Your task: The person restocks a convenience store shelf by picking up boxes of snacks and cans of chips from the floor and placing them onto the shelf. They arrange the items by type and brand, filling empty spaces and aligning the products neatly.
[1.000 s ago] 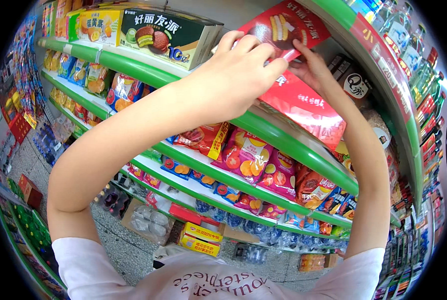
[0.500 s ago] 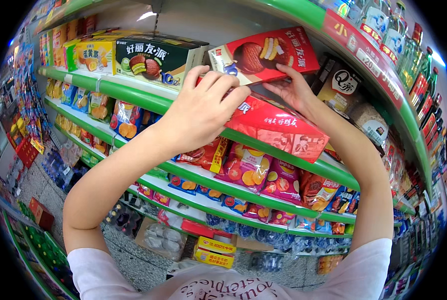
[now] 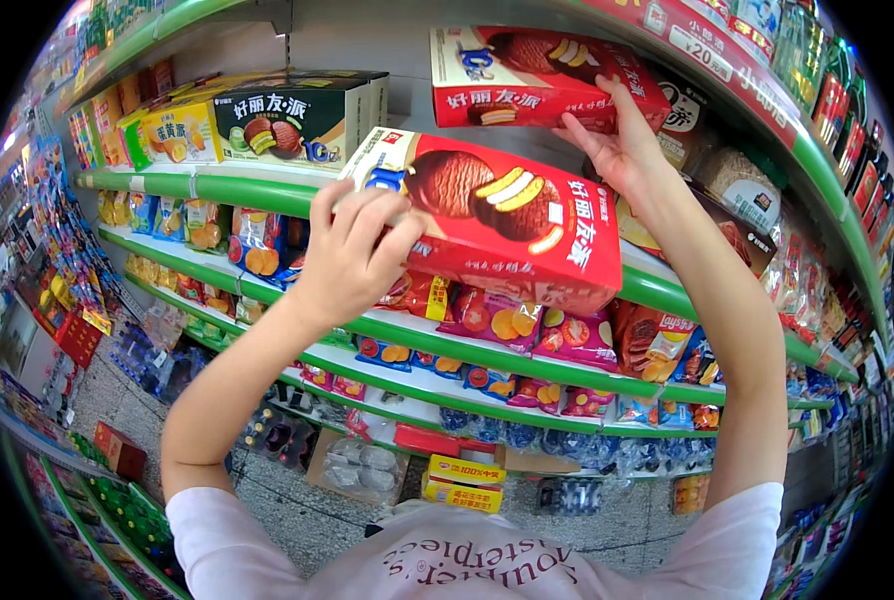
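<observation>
My left hand (image 3: pixel 362 240) grips the left end of a red snack-pie box (image 3: pixel 507 205), its broad face with pictured chocolate pies turned up toward me. This box is held out in front of the upper shelf's green edge. Farther back, a second red pie box (image 3: pixel 537 85) of the same kind is held at its right end by my right hand (image 3: pixel 617 135), thumb on the upper side and fingers at the lower front. A gap separates the two boxes. To their left on the shelf stand a dark green pie box (image 3: pixel 282 130) and a yellow pie box (image 3: pixel 172 135).
Bagged chips (image 3: pixel 497 320) fill the shelves below. Right of my right hand lie dark boxes and a clear-lidded package (image 3: pixel 747 195). Glass bottles (image 3: pixel 802 60) line the shelf at upper right. A yellow carton (image 3: pixel 465 485) sits low near the floor.
The two red boxes have moved apart. The near one came left and tipped so its pictured face shows; the far one rose and its front side now faces me.
</observation>
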Available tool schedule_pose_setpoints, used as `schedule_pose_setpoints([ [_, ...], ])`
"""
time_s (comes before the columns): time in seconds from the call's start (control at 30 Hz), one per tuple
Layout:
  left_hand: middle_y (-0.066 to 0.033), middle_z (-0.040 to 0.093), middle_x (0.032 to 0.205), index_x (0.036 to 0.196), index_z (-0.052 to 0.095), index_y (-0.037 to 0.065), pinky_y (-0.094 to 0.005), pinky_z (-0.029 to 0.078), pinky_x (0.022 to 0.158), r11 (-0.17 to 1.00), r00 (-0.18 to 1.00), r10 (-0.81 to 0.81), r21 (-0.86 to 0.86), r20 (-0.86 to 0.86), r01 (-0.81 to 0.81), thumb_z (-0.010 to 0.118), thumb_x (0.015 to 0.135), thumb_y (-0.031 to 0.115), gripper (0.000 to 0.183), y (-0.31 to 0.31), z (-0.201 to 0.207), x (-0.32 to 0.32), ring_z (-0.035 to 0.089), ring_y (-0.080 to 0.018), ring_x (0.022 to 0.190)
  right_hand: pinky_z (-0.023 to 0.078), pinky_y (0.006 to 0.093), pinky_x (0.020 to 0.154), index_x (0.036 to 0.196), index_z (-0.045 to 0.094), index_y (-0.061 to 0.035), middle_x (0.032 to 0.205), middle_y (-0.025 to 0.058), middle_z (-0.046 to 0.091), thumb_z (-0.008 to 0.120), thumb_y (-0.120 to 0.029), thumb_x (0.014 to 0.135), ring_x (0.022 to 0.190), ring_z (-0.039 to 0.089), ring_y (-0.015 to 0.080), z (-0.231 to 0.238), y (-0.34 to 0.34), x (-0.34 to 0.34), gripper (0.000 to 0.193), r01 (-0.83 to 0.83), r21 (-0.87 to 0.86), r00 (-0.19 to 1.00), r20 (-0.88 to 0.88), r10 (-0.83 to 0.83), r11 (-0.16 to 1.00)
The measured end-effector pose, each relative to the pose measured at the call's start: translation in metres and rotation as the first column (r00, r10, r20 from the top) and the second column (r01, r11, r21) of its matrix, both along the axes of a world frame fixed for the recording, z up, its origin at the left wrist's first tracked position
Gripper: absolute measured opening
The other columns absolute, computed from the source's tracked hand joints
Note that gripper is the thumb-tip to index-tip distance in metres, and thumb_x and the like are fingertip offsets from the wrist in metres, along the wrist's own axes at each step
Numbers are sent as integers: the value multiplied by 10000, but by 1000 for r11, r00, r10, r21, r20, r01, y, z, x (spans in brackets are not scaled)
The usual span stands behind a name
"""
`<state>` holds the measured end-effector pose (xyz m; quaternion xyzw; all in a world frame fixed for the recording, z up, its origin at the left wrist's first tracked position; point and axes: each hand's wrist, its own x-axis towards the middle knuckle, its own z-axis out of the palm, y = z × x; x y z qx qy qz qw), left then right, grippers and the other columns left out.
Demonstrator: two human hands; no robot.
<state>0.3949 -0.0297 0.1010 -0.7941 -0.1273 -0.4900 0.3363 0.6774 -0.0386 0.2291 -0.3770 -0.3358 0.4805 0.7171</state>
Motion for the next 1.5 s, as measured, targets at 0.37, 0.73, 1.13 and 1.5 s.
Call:
schedule_pose_setpoints([
  [0.37,-73,522,1048,1077,514,117,-480,385,889,996,999,29,77,42,-32,695,579,42,534,-7,-10,-2,526,-263,997,598,322,730,1190,445,18,1094,239,564,697,-264,790,996,581,435,-3,-57,-11,550,-224,-35,971,-93,220,974],
  [0.73,-86,561,972,1036,577,48,-451,399,819,954,992,61,-285,-113,-91,700,595,152,470,-127,-42,-65,548,-269,898,442,437,941,1255,467,-74,1190,117,584,571,-343,885,1097,566,255,-72,-148,-14,469,-157,108,988,13,156,982],
  [1.13,-93,551,1031,1095,567,37,-445,339,871,634,991,109,-763,-73,-126,769,523,140,616,-207,-141,-60,531,-286,939,395,348,733,1362,364,-37,1043,100,475,495,-447,898,880,454,198,-195,-167,-4,633,-400,467,701,-398,592,788],
  [1.5,-74,545,1060,1137,553,57,-440,348,868,670,983,15,-728,-186,-148,746,520,130,651,-202,-121,-62,528,-251,982,422,335,673,1332,377,-7,1056,147,507,514,-513,869,788,446,203,-167,-201,-14,699,-448,334,710,-432,557,830],
])
